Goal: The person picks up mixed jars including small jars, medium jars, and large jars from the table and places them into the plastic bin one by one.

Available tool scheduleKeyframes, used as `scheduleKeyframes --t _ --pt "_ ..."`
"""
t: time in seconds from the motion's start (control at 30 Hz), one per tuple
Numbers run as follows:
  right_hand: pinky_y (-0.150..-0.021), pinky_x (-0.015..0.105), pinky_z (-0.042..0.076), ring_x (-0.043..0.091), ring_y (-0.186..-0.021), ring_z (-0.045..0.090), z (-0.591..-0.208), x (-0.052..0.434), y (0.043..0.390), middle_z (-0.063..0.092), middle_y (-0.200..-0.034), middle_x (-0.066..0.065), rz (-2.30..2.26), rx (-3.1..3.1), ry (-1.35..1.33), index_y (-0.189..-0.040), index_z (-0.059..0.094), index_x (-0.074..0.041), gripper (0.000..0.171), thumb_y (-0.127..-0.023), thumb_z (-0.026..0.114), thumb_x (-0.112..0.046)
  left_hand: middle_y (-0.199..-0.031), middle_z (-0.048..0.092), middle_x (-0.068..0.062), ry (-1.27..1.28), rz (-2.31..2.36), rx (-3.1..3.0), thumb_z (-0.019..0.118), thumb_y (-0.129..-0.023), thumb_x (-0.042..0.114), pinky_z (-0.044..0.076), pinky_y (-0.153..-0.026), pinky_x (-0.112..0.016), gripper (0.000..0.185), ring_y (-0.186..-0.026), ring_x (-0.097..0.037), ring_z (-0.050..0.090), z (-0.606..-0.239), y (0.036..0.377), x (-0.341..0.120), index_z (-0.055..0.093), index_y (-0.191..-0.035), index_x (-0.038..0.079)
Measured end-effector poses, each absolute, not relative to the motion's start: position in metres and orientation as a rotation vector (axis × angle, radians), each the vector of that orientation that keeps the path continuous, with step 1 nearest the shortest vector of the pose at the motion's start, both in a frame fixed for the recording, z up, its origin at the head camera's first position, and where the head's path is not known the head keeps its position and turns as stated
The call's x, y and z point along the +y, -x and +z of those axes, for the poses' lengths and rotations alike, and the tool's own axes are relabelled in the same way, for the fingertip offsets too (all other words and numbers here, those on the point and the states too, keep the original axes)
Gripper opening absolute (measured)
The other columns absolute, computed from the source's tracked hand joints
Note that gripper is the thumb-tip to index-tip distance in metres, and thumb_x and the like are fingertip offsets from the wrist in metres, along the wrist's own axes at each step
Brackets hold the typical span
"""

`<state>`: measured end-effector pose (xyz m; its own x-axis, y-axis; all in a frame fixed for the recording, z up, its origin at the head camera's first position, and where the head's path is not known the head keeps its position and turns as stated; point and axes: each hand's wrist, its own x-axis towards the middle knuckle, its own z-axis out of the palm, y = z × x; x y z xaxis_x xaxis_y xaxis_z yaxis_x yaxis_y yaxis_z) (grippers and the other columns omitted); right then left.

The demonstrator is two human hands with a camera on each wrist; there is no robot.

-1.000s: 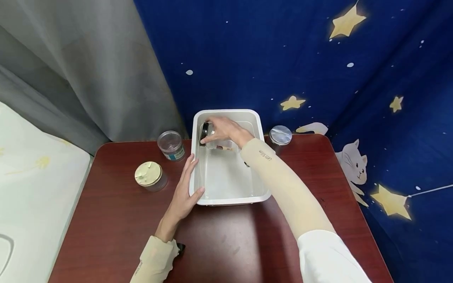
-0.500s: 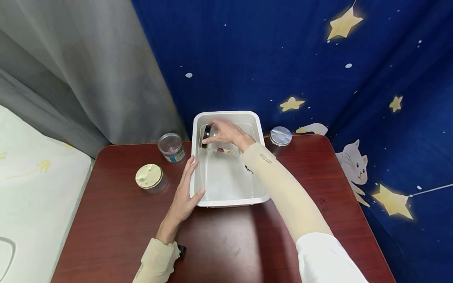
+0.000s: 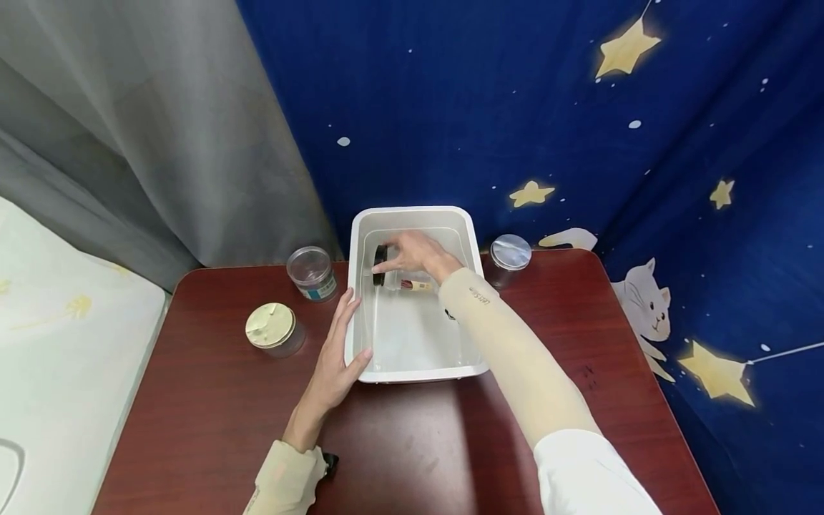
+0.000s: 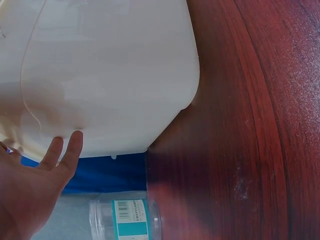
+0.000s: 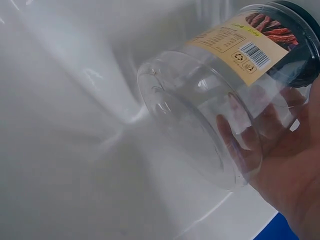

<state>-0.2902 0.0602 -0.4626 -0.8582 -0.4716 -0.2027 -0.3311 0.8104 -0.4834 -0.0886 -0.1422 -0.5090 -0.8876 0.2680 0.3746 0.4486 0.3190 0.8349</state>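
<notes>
Right hand (image 3: 418,254) round clear black-lidded plastic jar (image 5: 220,100) inside white plastic tub (image 3: 412,214) at frame centre, left hand (image 3: 337,357) flat, fingers straight, against tub's side.

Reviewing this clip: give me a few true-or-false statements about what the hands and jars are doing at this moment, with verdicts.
1. The right hand holds a clear jar inside the white tub. True.
2. That jar has a white lid. False: its lid is black.
3. The left hand rests against the tub's outer side. True.
4. The left hand grips the cream-lidded jar. False: that jar stands apart on the table.
5. A jar with a silvery lid stands right of the tub. True.
</notes>
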Motion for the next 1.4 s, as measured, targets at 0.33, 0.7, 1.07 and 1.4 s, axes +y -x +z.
scheduleKeyframes --t 0.33,0.7,1.07,1.4 --pt "-0.105 0.037 0.041 0.019 -0.128 0.053 -0.471 0.068 0.287 0.054 -0.145 -0.003 -0.647 2.656 0.56 -0.144 0.054 -0.021 0.085 -0.075 0.075 -0.066 -0.166 0.014 -0.002 0.673 -1.608 -2.394 0.066 -0.085 0.011 0.019 -0.116 -0.049 0.081 -0.15 -0.026 0.016 -0.508 0.085 -0.139 0.028 -0.157 0.013" --pt "-0.099 0.034 0.044 0.014 -0.112 0.057 -0.481 0.061 0.288 0.062 -0.132 -0.003 -0.566 2.691 0.648 -0.141 0.057 -0.022 0.084 -0.072 0.077 -0.067 -0.166 0.013 -0.002 0.657 -1.603 -2.405 0.065 -0.087 0.015 0.019 -0.116 -0.047 0.08 -0.15 -0.026 0.016 -0.509 0.082 -0.14 0.027 -0.157 0.014" --pt "-0.106 0.037 0.039 0.022 -0.129 0.052 -0.483 0.058 0.288 0.057 -0.14 0.003 -0.429 2.754 0.628 -0.14 0.057 -0.018 0.086 -0.072 0.075 -0.069 -0.166 0.013 -0.003 0.675 -1.595 -2.391 0.065 -0.089 0.025 0.018 -0.116 -0.039 0.078 -0.15 -0.027 0.016 -0.508 0.083 -0.138 0.028 -0.156 0.011" --pt "-0.1 0.034 0.044 0.019 -0.121 0.056 -0.48 0.054 0.289 0.059 -0.139 0.003 -0.535 2.736 0.614 -0.141 0.056 -0.017 0.089 -0.073 0.074 -0.07 -0.166 0.014 -0.005 0.672 -1.585 -2.385 0.065 -0.087 0.02 0.017 -0.116 -0.033 0.078 -0.15 -0.027 0.017 -0.507 0.084 -0.14 0.029 -0.156 0.01"
